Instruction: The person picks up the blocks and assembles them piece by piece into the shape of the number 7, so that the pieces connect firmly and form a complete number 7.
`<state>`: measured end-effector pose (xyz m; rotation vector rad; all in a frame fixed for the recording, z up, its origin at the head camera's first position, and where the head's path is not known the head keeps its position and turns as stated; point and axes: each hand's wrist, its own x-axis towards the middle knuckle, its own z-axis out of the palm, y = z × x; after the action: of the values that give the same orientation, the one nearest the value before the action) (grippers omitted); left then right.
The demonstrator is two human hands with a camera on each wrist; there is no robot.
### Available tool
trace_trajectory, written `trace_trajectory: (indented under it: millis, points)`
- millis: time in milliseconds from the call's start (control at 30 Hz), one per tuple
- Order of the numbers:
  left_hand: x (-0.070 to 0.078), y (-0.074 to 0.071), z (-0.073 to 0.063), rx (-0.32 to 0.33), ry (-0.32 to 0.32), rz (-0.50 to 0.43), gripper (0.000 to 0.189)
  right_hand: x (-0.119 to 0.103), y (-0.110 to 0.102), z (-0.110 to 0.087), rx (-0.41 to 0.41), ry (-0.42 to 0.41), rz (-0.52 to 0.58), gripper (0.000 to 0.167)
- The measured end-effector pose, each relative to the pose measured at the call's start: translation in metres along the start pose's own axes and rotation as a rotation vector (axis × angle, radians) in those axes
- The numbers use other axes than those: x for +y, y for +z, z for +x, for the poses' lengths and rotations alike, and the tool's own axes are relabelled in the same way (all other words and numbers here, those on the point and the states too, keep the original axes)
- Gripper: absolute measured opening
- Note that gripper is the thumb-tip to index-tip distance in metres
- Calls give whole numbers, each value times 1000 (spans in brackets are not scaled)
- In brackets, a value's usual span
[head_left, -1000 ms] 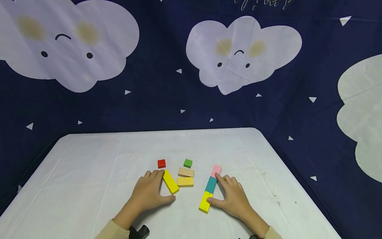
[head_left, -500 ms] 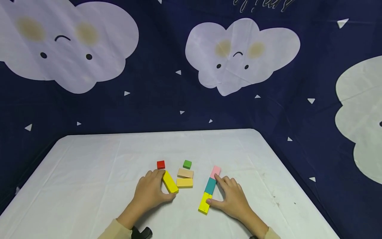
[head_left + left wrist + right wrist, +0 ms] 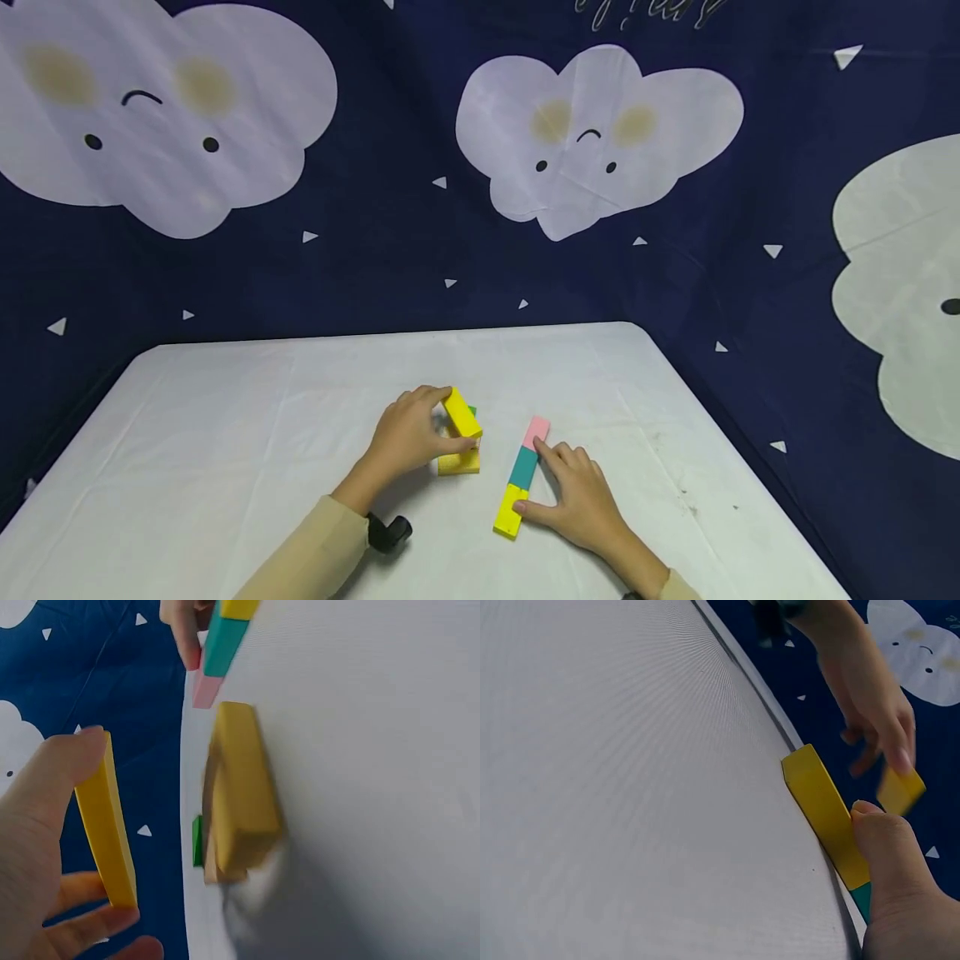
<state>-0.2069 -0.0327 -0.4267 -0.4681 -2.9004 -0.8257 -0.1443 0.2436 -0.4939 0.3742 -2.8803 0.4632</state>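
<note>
My left hand (image 3: 405,435) pinches a long yellow block (image 3: 461,413) between thumb and fingertips. It holds the block raised and tilted, over a pale yellow block (image 3: 459,464) on the table. Behind that, a beige block (image 3: 213,871) and a green block (image 3: 197,841) show in the left wrist view. To the right lies a straight row: a pink block (image 3: 536,432), a teal block (image 3: 523,469) and another yellow block (image 3: 507,512). My right hand (image 3: 581,500) rests beside this row, its index fingertip at the pink block and its thumb on the yellow one.
A white-covered table (image 3: 247,417) bears all the blocks. Behind it hangs a dark blue cloth (image 3: 390,275) printed with clouds. A black wrist camera (image 3: 390,534) sits on the left wrist, low over the table.
My left hand has lifted the long yellow block and carried it right and away from me, over the middle blocks. The red block is now hidden. My right hand stays by the row.
</note>
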Motion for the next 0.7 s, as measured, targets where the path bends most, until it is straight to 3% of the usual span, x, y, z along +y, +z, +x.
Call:
trace_trajectory:
  millis: [167,333,533,700]
  points:
    - [11,10,32,-92,17,-52,90,-1,1,-1,1,-2,0,104]
    - [18,24,56,-139,11,-122,90,0,4,-3,7,-7,-4,104]
    - [26,43,73,-144,46,-120,94,0,3,-2,24,-20,-15,102]
    - [36,56,78,-133,52,-88,91,1,2,-2,50,-36,-23,101]
